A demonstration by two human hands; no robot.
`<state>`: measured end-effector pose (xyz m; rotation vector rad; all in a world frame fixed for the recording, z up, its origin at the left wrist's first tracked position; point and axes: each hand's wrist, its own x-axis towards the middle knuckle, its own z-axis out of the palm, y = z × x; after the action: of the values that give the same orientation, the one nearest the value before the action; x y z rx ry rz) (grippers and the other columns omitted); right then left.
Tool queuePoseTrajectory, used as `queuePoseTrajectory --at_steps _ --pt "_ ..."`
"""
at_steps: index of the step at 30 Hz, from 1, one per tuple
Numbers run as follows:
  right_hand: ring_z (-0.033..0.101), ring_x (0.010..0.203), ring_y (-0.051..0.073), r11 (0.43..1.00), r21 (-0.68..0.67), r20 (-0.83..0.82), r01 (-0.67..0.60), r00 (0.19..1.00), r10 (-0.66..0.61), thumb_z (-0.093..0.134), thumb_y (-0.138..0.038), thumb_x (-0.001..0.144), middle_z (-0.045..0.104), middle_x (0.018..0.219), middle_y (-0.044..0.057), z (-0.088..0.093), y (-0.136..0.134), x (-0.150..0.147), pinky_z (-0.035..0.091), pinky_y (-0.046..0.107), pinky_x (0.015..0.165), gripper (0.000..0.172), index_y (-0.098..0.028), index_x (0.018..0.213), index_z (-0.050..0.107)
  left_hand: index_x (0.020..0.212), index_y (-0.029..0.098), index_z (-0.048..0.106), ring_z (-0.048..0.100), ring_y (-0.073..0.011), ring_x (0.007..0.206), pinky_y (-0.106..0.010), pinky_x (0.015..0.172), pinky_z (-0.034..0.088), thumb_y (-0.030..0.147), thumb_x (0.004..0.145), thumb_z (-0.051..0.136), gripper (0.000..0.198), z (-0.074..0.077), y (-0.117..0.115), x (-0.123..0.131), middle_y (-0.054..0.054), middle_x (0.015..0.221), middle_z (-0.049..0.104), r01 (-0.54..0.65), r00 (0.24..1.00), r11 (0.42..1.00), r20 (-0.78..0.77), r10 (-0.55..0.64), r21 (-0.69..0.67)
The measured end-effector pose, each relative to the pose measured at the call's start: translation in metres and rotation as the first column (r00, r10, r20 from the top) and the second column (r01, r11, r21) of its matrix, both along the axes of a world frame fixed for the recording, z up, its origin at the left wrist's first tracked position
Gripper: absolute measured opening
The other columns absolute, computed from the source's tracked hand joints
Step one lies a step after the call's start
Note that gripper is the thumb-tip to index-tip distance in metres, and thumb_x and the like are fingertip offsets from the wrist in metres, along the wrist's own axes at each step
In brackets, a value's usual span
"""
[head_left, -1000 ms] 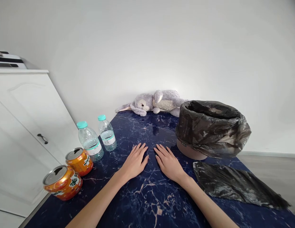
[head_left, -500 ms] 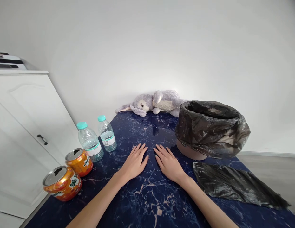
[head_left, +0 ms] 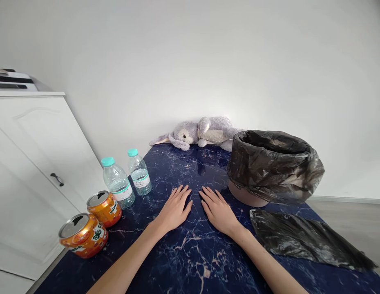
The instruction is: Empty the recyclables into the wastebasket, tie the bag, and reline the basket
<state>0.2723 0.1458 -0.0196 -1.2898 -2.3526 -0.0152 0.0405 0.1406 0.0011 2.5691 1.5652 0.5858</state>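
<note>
My left hand (head_left: 175,209) lies flat on the dark blue marbled table (head_left: 190,261), fingers stretched forward, holding nothing. Beside it, my right hand (head_left: 218,210) rests palm down in the same way, also holding nothing. Left of my left hand stand two clear water bottles with turquoise caps, the nearer one (head_left: 118,183) and the farther one (head_left: 139,173). Closer to me are two opened orange drink cans, one (head_left: 104,209) behind the other (head_left: 84,236). To the right of my right hand is a bin (head_left: 247,195) lined with a black plastic bag (head_left: 274,167).
A folded black plastic bag (head_left: 306,239) lies in front of the bin, near the table's right edge. At the far end, a grey plush rabbit (head_left: 205,132) lies on its side against the wall. A white cabinet (head_left: 33,163) stands to the left.
The whole view has shifted very slightly, with everything a little farther right. Both hands stay flat on the table and no object has moved.
</note>
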Motion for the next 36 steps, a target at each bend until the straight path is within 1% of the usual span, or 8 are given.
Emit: queuePoseTrajectory --at_steps 5,8,14,18,24,31,34,36 --pt "0.041 0.156 0.026 1.0 0.003 -0.001 0.0 1.0 0.0 0.033 -0.029 0.113 0.047 0.166 0.008 0.0 0.0 0.0 0.033 0.052 0.131 0.051 -0.017 0.158 0.052 0.159 0.024 0.046 0.029 -0.0319 0.162 -0.058 0.132 0.029 0.05 0.112 0.035 0.054 0.005 -0.002 0.002 -0.01 0.172 0.04 -0.005 1.0 1.0 -0.023 0.005 -0.018" --pt "0.041 0.157 0.025 1.0 0.002 -0.004 0.0 1.0 0.0 0.033 -0.029 0.113 0.046 0.166 0.008 0.0 -0.001 0.0 0.033 0.052 0.13 0.051 -0.018 0.158 0.052 0.159 0.021 0.046 0.029 -0.0321 0.162 -0.058 0.133 0.028 0.049 0.113 0.035 0.055 0.006 -0.002 0.002 -0.011 0.172 0.039 -0.011 0.999 0.999 -0.037 0.009 -0.034" --pt "0.04 0.157 0.026 1.0 -0.012 -0.001 0.0 1.0 0.0 0.033 -0.028 0.113 0.046 0.166 0.008 0.002 -0.001 0.0 0.032 0.052 0.131 0.051 -0.017 0.158 0.052 0.159 0.024 0.046 0.03 -0.0319 0.162 -0.058 0.132 0.029 0.05 0.112 0.036 0.054 0.005 -0.002 0.002 -0.01 0.172 0.04 -0.003 1.0 1.0 -0.016 0.003 -0.023" --pt "0.04 0.157 0.026 1.0 -0.024 -0.003 0.0 1.0 0.0 0.033 -0.029 0.113 0.046 0.166 0.008 0.003 -0.002 0.0 0.031 0.051 0.131 0.051 -0.017 0.159 0.052 0.158 0.022 0.047 0.03 -0.0323 0.162 -0.058 0.133 0.028 0.048 0.112 0.037 0.054 0.007 -0.002 0.002 -0.011 0.172 0.04 -0.008 1.0 0.999 -0.022 0.008 -0.031" --pt "0.039 0.158 0.026 0.999 -0.043 -0.013 -0.01 1.0 0.009 0.031 -0.031 0.113 0.045 0.167 0.008 0.003 -0.002 0.0 0.031 0.053 0.131 0.052 -0.018 0.159 0.051 0.16 0.022 0.046 0.027 -0.0319 0.163 -0.058 0.133 0.027 0.051 0.112 0.036 0.057 0.009 -0.004 0.002 -0.01 0.173 0.037 -0.006 1.0 0.998 -0.007 0.005 -0.057" --pt "0.039 0.157 0.027 0.998 -0.052 -0.018 -0.023 1.0 0.023 0.031 -0.029 0.112 0.045 0.167 0.011 0.004 -0.002 -0.001 0.031 0.055 0.131 0.053 -0.016 0.159 0.051 0.158 0.023 0.049 0.032 -0.0315 0.161 -0.059 0.132 0.029 0.049 0.112 0.037 0.054 0.012 -0.005 0.001 -0.01 0.17 0.042 -0.009 0.999 0.999 0.038 0.011 -0.049" --pt "0.043 0.155 0.029 0.998 -0.053 -0.016 -0.039 0.999 0.039 0.036 -0.028 0.111 0.048 0.164 0.013 0.011 -0.005 0.001 0.037 0.056 0.128 0.051 -0.015 0.157 0.053 0.157 0.024 0.049 0.032 -0.0313 0.161 -0.058 0.132 0.028 0.051 0.111 0.038 0.054 0.011 -0.005 -0.001 -0.01 0.17 0.044 -0.01 0.998 0.999 0.062 0.013 -0.051" --pt "0.046 0.153 0.031 0.997 -0.048 -0.015 -0.053 0.999 0.052 0.042 -0.029 0.109 0.051 0.163 0.014 0.026 -0.013 0.005 0.042 0.055 0.125 0.05 -0.015 0.156 0.054 0.158 0.024 0.049 0.032 -0.0315 0.161 -0.058 0.132 0.028 0.051 0.111 0.038 0.054 0.01 -0.004 -0.003 -0.009 0.17 0.044 -0.002 0.997 0.999 0.075 0.006 -0.048"
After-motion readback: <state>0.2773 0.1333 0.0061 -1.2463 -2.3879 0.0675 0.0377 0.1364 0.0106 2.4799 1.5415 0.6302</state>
